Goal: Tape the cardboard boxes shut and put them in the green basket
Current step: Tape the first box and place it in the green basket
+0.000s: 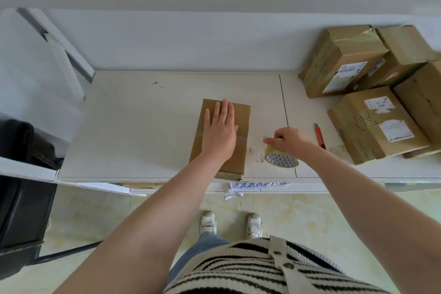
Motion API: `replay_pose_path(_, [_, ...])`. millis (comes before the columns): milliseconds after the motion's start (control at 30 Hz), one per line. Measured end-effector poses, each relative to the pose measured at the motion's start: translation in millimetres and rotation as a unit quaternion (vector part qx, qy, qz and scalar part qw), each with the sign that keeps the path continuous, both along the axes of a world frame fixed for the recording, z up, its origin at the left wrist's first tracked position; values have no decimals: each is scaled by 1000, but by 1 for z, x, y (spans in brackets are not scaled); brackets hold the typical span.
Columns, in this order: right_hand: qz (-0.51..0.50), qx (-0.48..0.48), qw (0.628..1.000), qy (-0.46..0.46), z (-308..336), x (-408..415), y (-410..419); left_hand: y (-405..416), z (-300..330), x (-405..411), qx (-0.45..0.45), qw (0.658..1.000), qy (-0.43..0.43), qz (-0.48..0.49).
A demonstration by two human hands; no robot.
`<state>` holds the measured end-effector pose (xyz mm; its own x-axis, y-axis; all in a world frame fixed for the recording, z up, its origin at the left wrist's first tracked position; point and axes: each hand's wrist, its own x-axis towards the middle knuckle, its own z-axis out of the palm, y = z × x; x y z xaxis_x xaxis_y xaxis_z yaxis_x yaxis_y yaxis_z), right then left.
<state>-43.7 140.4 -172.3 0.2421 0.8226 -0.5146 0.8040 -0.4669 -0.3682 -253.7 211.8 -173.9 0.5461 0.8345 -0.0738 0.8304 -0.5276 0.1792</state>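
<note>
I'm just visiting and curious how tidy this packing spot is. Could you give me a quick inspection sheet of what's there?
Surface: white table, with scuffs and tape scraps near the roll.
Job's things: cardboard box lying flat, a tape band across it; tape roll; green basket not seen.
Clutter: red utility knife; pile of labelled cardboard boxes at right.
Hands: left hand flat on the box, fingers straight; right hand grips the tape roll.
Cables: nothing seen.
Surroundings: black bin at left; white wall behind; pale tiled floor.
</note>
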Motion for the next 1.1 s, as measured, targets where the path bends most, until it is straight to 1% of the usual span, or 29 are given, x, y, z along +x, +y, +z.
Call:
replay_pose_path(67, [-5, 10, 1000, -9, 3, 1, 0, -6, 5, 5, -10, 997, 11, 70])
replay_pose_path(133, [-8, 5, 1000, -9, 5, 1, 0, -14, 7, 5, -58, 990, 31, 121])
replay_pose_path(200, [-6, 4, 1000, -12, 6, 2, -1, -15, 7, 4, -99, 984, 53, 138])
replay_pose_path(300, [-7, 12, 1000, 9, 9, 2, 0, -5, 10, 5, -150, 976, 51, 147])
replay_pose_path(367, [-8, 23, 999, 30, 12, 0, 0, -3, 11, 5, -164, 974, 48, 149])
replay_pose_path(500, [18, 41, 998, 45, 25, -7, 4, -3, 12, 0, -159, 974, 16, 158])
replay_pose_path(567, [41, 39, 998, 29, 34, -12, 8, 1, 15, -4, -168, 972, 2, 164])
replay_pose_path(633, [63, 42, 997, -7, 44, -17, 13, 6, 19, -10, -185, 967, -19, 174])
replay_pose_path(700, [78, 59, 995, -21, 58, -22, 19, 10, 22, -16, -217, 954, -68, 194])
replay_pose_path(733, [82, 71, 994, -13, 67, -23, 21, 13, 22, -18, -246, 939, -113, 211])
replay_pose_path(767, [86, 87, 993, 0, 75, -23, 23, 15, 23, -21, -290, 911, -179, 232])
replay_pose_path(800, [90, 106, 990, 11, 84, -22, 25, 17, 22, -24, -342, 865, -262, 256])
replay_pose_path(833, [92, 126, 988, 19, 93, -21, 27, 17, 20, -28, -394, 805, -348, 275])
replay_pose_path(867, [90, 141, 986, 25, 100, -22, 30, 16, 17, -31, -436, 746, -415, 284])
replay_pose_path(900, [90, 149, 984, 30, 105, -24, 32, 12, 14, -34, -465, 704, -457, 281])
replay_pose_path(933, [94, 149, 984, 31, 108, -30, 35, 9, 11, -38, -479, 682, -482, 272])
replay_pose_path(967, [98, 146, 984, 30, 108, -37, 38, 6, 7, -40, -479, 674, -496, 265])
replay_pose_path(1067, [92, 145, 985, 16, 104, -59, 50, 3, 2, -44, -462, 672, -517, 261])
replay_pose_path(1100, [93, 142, 986, 6, 105, -65, 54, 2, 6, -44, -470, 660, -521, 267])
